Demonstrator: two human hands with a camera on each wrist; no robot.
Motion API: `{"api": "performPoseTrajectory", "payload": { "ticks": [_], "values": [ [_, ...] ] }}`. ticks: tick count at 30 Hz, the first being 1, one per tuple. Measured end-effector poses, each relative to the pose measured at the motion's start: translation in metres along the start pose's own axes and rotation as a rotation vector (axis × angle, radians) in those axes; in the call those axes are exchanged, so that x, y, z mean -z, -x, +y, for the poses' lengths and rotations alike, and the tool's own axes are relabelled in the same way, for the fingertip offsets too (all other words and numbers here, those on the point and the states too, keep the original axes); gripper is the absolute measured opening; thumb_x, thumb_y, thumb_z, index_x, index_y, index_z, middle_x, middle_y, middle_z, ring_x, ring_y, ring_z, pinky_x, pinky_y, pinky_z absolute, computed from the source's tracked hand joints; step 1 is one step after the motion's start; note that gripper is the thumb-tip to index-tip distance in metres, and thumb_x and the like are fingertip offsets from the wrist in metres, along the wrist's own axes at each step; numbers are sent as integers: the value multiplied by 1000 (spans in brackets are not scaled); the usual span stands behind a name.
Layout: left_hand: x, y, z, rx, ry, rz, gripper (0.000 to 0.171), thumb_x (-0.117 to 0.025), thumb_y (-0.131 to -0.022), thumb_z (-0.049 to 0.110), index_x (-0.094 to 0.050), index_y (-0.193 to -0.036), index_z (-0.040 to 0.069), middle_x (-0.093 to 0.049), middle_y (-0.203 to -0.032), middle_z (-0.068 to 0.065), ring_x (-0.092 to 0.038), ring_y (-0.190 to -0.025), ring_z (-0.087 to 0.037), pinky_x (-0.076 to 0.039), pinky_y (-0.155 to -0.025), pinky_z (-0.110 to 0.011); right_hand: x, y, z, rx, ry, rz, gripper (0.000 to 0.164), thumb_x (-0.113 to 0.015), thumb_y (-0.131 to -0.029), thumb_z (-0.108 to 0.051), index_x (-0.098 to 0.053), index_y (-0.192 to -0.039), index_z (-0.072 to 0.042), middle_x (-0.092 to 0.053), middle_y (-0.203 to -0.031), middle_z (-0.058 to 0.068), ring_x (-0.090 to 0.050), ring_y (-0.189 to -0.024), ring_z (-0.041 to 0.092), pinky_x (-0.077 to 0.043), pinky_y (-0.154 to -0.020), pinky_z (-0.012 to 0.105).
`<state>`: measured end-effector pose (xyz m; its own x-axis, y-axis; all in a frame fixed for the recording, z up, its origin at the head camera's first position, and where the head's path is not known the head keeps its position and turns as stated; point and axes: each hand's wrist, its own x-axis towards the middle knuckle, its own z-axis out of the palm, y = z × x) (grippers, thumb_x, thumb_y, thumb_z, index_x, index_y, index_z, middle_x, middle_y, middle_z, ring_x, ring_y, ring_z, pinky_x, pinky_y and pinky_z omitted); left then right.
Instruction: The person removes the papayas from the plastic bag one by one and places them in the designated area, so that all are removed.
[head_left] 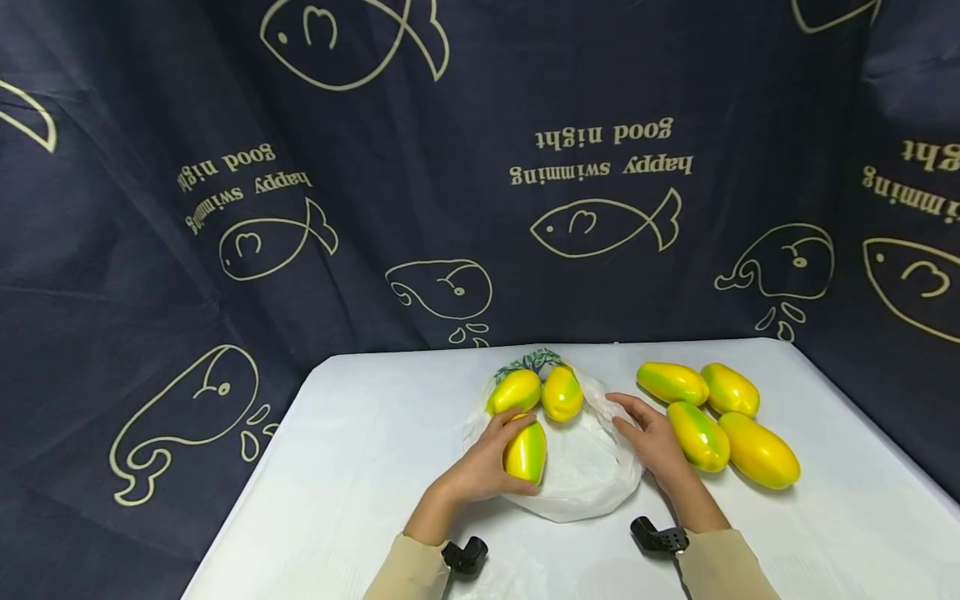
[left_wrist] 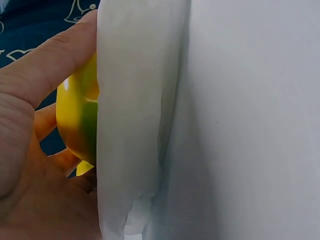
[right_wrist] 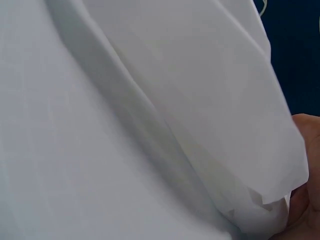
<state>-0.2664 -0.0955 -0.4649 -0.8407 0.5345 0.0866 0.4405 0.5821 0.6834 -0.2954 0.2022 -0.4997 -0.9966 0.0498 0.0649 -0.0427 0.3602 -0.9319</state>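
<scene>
A white plastic bag with a printed tree lies spread on the table. My left hand grips a yellow-green papaya in the near left part of the bag, thumb on the near side and fingers round the far end. In the left wrist view, the bag's side partly hides that papaya. Two more papayas, a left one and a right one, lie at the bag's far side. My right hand holds the bag's right edge; its fingertips are partly hidden in the right wrist view.
Several papayas lie in a group on the table to the right of my right hand. The white table has its back edge against a dark curtain printed with fish and whales.
</scene>
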Motion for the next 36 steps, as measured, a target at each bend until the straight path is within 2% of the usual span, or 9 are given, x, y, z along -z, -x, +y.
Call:
{"api": "performPoseTrajectory", "payload": {
  "ticks": [6,18,25,30,32,36],
  "values": [
    [0,0,0,-2,8,16,101,-90,-70,30,-36,-155,24,-28,-160,-6,-42,-139,-23,-41,-114,-48,-1,-2,2,0,-3,8,43,-57,-100,-16,-54,-142,-13,-47,-154,15,-32,-150,34,-23,-124,55],
    [-1,-3,-2,-9,77,49,101,-92,-67,31,-38,-153,32,-31,-159,-5,-40,-142,-24,-37,-118,-50,0,-2,-1,-14,16,-2,43,-57,-100,-18,-54,-143,-15,-45,-155,14,-30,-151,34,-21,-125,56],
    [2,-2,-1,-29,88,86,101,-92,-67,33,-39,-152,28,-33,-157,-2,-40,-142,-22,-35,-119,-50,-1,0,-2,-35,3,-8,44,-57,-100,-19,-53,-143,-15,-44,-156,13,-29,-152,34,-20,-125,56],
    [8,-2,-2,-73,183,119,99,-91,-69,26,-38,-153,19,-33,-157,-3,-40,-142,-24,-40,-116,-51,-1,0,-2,-29,7,-12,44,-56,-100,-19,-53,-144,-15,-44,-156,14,-29,-152,34,-20,-125,57],
    [12,-1,-2,-80,236,132,98,-90,-70,22,-38,-153,18,-32,-157,-2,-39,-142,-25,-43,-113,-52,-1,0,-2,-29,7,-7,43,-56,-100,-19,-53,-143,-15,-44,-156,13,-29,-152,34,-20,-125,57],
    [18,1,-3,-61,314,170,94,-89,-72,19,-39,-152,25,-30,-158,-1,-38,-143,-27,-46,-110,-53,-2,0,-1,-30,9,-3,43,-56,-100,-19,-53,-143,-15,-44,-156,13,-28,-152,35,-21,-125,56]
  ]
}}
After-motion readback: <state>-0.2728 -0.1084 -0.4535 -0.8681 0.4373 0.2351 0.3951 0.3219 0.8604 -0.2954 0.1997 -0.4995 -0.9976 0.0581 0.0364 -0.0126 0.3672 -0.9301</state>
